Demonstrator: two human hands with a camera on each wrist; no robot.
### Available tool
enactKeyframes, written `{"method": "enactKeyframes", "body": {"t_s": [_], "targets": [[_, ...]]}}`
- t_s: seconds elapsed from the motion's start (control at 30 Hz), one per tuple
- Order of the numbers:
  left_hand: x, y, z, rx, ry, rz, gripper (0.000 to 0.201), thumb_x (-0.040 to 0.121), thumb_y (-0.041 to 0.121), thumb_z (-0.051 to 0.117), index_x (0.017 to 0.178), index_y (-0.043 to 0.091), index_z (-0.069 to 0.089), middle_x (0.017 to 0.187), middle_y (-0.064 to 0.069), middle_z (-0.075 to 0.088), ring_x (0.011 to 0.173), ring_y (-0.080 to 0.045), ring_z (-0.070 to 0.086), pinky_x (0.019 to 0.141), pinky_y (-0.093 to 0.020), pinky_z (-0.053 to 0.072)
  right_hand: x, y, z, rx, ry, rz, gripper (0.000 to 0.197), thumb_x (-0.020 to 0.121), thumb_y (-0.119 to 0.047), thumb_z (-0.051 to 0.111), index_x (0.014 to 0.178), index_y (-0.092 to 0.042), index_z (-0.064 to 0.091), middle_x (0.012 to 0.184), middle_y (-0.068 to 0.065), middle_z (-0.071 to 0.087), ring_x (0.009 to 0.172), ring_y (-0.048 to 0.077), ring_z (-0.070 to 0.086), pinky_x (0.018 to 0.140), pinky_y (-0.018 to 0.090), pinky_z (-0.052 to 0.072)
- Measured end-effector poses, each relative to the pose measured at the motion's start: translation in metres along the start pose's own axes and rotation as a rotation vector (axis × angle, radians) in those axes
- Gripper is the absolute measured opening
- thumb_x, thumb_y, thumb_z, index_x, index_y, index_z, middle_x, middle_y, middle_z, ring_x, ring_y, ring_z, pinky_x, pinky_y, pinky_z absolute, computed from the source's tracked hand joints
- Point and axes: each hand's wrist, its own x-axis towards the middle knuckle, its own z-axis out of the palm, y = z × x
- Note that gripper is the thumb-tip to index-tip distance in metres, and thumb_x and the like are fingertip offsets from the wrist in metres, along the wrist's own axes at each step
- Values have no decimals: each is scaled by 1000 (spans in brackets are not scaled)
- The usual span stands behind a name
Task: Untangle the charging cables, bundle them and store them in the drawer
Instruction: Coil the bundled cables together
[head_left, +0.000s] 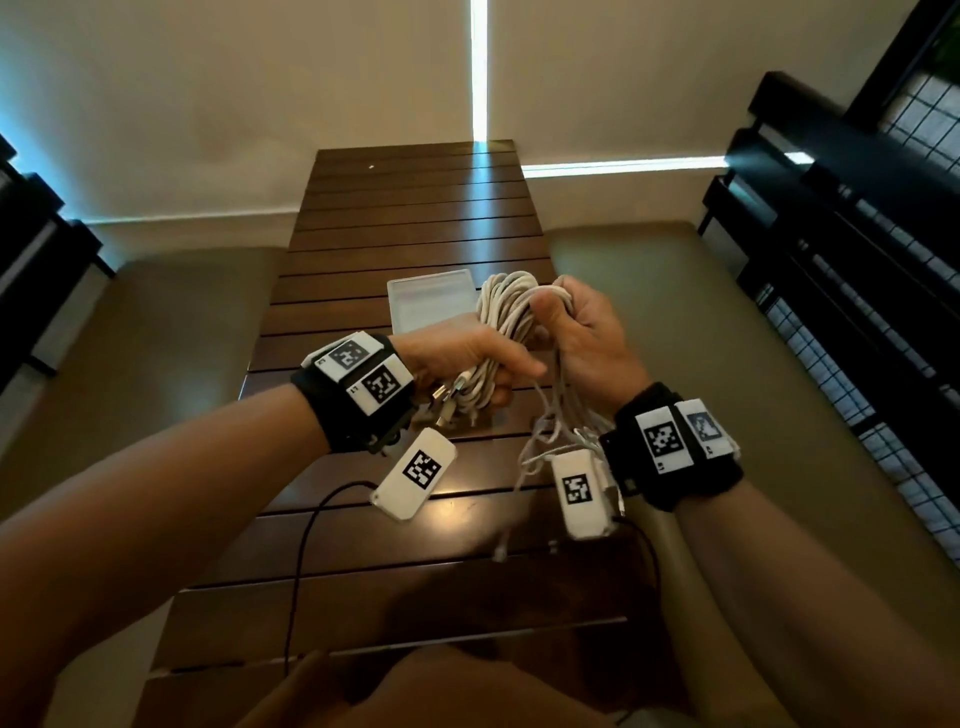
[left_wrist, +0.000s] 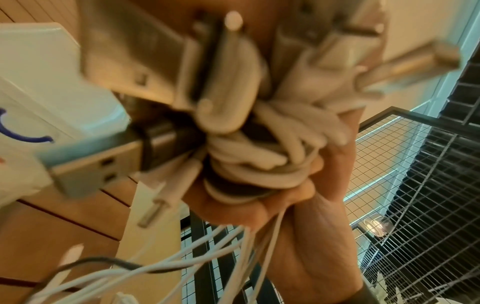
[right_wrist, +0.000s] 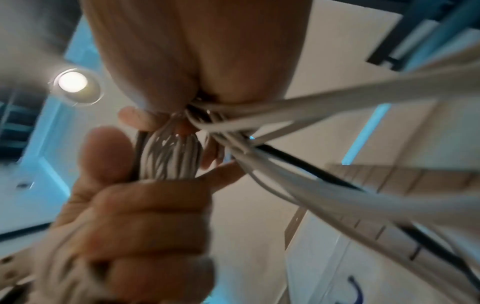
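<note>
A thick bundle of white charging cables (head_left: 506, 317) is held above the dark wooden table (head_left: 405, 218). My left hand (head_left: 467, 358) grips its lower part, where USB plugs (left_wrist: 85, 170) stick out toward the wrist. My right hand (head_left: 582, 332) grips the upper right side, thumb across the coils (right_wrist: 168, 158). Loose white strands (head_left: 540, 441) hang below the right hand. No drawer shows in any view.
A white rectangular box (head_left: 431, 304) lies on the table behind the bundle. A thin black cable (head_left: 306, 530) trails over the near table edge. Dark metal racks (head_left: 852, 270) stand to the right and another dark rack (head_left: 31, 270) to the left.
</note>
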Motion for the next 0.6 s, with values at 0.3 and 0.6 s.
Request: {"method": "enactKeyframes", "body": {"t_s": [0.3, 0.6], "targets": [[8, 7, -4, 75, 71, -117, 17, 70, 11, 61, 57, 5, 52, 49, -8, 54, 42, -19, 53, 47, -23, 45, -9, -4, 26, -113, 188, 18, 41, 93, -60, 33, 100, -20, 40, 85, -4, 52, 78, 7, 53, 81, 46, 52], [11, -2, 2, 89, -83, -178, 25, 85, 4, 55, 61, 9, 51, 51, -4, 51, 42, -15, 52, 47, -22, 45, -2, -23, 19, 57, 105, 137, 25, 93, -27, 51, 92, -10, 70, 98, 14, 68, 90, 20, 63, 83, 35, 51]]}}
